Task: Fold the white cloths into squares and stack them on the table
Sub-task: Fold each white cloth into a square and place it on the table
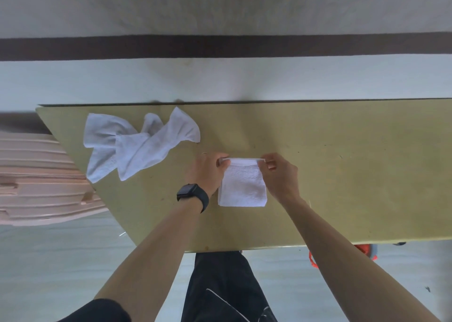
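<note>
A white cloth (242,187), folded into a small rectangle, lies on the olive table (342,174) in front of me. My left hand (208,172) pinches its far left corner and my right hand (281,174) pinches its far right corner, with the far edge lifted a little off the table. Two unfolded white cloths (137,143) lie crumpled and overlapping at the table's far left.
A pink ribbed plastic object (36,182) stands off the table's left side. A black watch (190,194) is on my left wrist. Something red (364,250) lies on the floor under the near right edge. A wall with a dark band runs behind the table.
</note>
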Available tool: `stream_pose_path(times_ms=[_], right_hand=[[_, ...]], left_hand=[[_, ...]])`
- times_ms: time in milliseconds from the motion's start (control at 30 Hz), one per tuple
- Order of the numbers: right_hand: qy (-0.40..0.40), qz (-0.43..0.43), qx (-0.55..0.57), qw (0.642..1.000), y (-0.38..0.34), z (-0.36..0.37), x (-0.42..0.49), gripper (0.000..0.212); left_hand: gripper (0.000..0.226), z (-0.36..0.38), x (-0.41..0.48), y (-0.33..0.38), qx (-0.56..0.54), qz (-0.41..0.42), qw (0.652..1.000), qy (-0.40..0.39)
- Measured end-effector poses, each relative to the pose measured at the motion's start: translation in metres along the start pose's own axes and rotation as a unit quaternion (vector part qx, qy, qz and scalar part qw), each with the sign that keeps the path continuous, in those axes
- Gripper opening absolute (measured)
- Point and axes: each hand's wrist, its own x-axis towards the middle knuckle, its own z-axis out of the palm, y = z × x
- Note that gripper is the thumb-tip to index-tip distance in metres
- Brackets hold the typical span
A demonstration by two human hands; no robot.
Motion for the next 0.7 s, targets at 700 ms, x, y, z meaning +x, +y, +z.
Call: stream_pose_path(times_ms=[700], right_hand=[[0.003, -0.052, -0.11, 0.993, 0.009, 0.007, 0.012, 0.017]], left_hand=[[0.016, -0.005, -0.003, 0.012, 0.026, -0.05, 0.998, 0.017]])
